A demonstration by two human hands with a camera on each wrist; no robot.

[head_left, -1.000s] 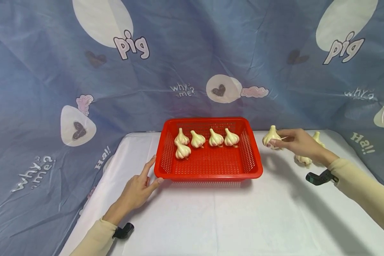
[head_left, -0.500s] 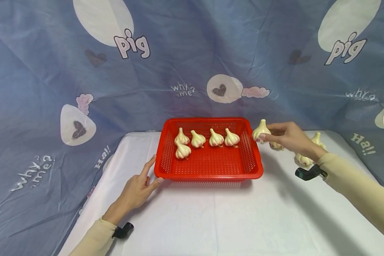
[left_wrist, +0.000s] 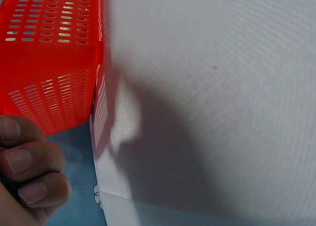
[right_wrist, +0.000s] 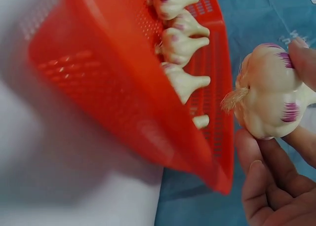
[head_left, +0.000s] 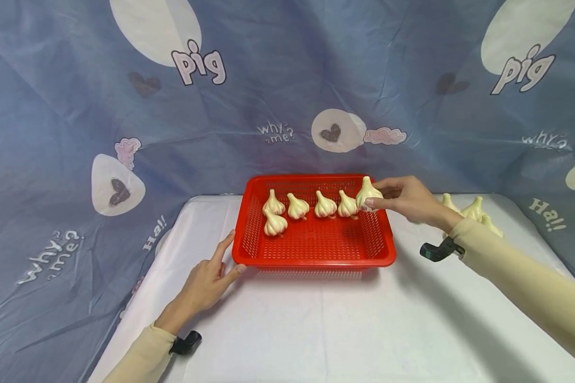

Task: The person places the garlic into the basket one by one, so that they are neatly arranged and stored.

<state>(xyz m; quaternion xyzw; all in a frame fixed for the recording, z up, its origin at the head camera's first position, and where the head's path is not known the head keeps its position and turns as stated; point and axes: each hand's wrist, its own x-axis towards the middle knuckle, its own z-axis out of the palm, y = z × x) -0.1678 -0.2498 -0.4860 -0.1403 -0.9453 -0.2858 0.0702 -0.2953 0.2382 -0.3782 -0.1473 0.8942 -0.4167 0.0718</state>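
Observation:
My right hand point(head_left: 409, 201) pinches a garlic bulb point(head_left: 368, 197) between thumb and fingers, stem up, over the right rim of a red plastic basket point(head_left: 311, 263). The right wrist view shows this cream bulb with purple streaks and a tuft of roots, gripped by the fingers point(right_wrist: 261, 154). Several more garlic bulbs point(head_left: 325, 206) stand inside the basket along its back, one in front of the others at the left. My left hand point(head_left: 206, 282) rests at the basket's front left corner, index finger straight along the side and thumb at the front rim; its other fingers curl under.
On the white-covered table point(head_left: 287, 330), more garlic bulbs point(head_left: 473, 208) lie to the right, partly hidden behind the right forearm. A blue printed cloth point(head_left: 287, 80) hangs behind the table and at its left side.
My right hand has carried the garlic bulb leftward, from above the table right of the basket to over its right rim. The left hand and the basket have stayed put.

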